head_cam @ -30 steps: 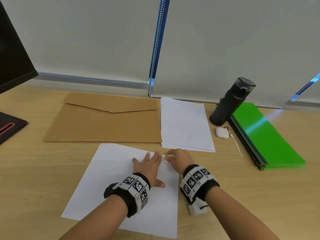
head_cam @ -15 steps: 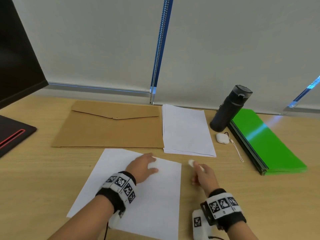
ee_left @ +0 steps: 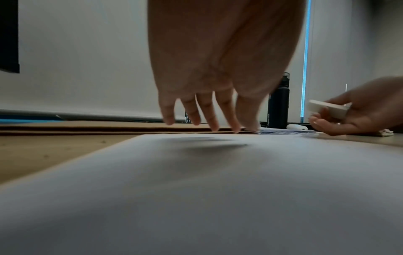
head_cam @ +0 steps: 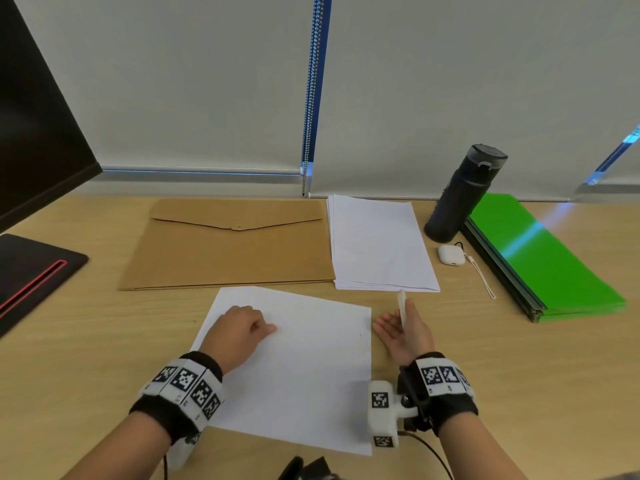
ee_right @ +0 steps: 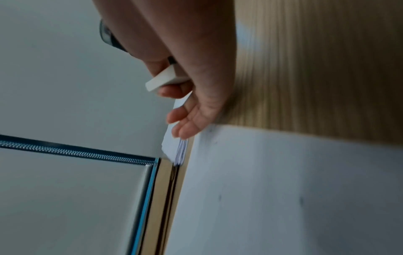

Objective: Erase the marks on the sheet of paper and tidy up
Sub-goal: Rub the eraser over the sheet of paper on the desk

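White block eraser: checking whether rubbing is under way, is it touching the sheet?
No, the right hand holds the white block eraser raised off the sheet.

sheet of paper: white, flat on desk, skewed | eraser: white slab, pinched, lifted

Left hand hovered palm-down, fingers loosely curled and hanging, thumb pointing right, nothing held. Right hand was turned on edge, palm facing left, thumb and forefinger pinching a white eraser; other fingers relaxed, spread. Both forearms extended forward, marker bands on wrists.
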The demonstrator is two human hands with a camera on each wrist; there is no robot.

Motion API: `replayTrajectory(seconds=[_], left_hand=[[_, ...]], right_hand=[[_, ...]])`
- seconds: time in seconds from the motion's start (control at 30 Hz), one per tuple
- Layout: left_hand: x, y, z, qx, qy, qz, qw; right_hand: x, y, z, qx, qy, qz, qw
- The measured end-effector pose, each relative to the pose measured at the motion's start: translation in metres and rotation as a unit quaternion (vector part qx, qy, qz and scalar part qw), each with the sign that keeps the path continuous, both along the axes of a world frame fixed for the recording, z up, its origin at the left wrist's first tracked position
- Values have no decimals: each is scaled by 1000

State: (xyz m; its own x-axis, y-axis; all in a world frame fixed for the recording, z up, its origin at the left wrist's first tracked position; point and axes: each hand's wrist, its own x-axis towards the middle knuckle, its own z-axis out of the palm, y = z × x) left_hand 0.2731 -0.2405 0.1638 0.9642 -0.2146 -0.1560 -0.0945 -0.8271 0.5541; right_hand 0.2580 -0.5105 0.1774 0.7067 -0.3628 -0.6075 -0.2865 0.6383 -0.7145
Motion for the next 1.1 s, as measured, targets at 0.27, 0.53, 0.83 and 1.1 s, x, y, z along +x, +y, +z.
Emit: replayTrajectory(seconds=[0.27, 0.53, 0.83, 1.1], left_hand=[[-13, 2, 10, 215, 196, -124, 949], [-12, 10, 9, 252, 216, -139, 933], [-17, 13, 9, 218, 219, -130, 942], [-16, 11, 9, 214, 224, -121, 943]], right_hand=[[-5, 71, 6, 139, -5, 254, 957], [-21, 120, -20, 130, 31, 408, 903], [2, 7, -17, -54, -32, -57, 996], [-30, 65, -8, 96, 7, 271, 958]])
